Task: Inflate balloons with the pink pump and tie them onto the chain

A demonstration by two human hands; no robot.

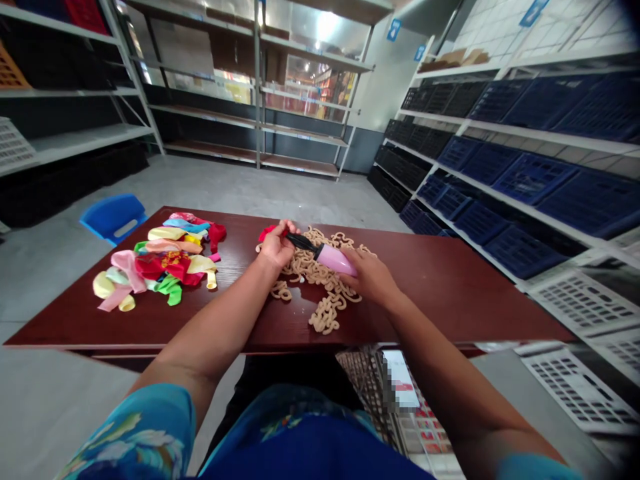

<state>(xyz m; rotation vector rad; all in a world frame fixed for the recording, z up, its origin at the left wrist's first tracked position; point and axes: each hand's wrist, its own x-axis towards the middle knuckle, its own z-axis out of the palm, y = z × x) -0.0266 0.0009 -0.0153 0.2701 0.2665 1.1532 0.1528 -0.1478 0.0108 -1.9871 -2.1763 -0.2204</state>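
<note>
My right hand [367,272] is wrapped round the pink body of a pump-like tool [336,259] with a black front part. My left hand [279,247] is closed near the tool's black tip, with a red balloon-like piece [267,233] showing beside its fingers. Under and around both hands lies a pile of tan curly pieces [327,313] on the dark red table [430,293]. To the left, a heap of limp, many-coloured balloon-like pieces [163,263] is spread on the tabletop.
A blue chair [114,217] stands beyond the table's left end. Shelves with blue crates [535,177] line the right. Below the table's front edge are a phone [400,378] and a white crate [583,383].
</note>
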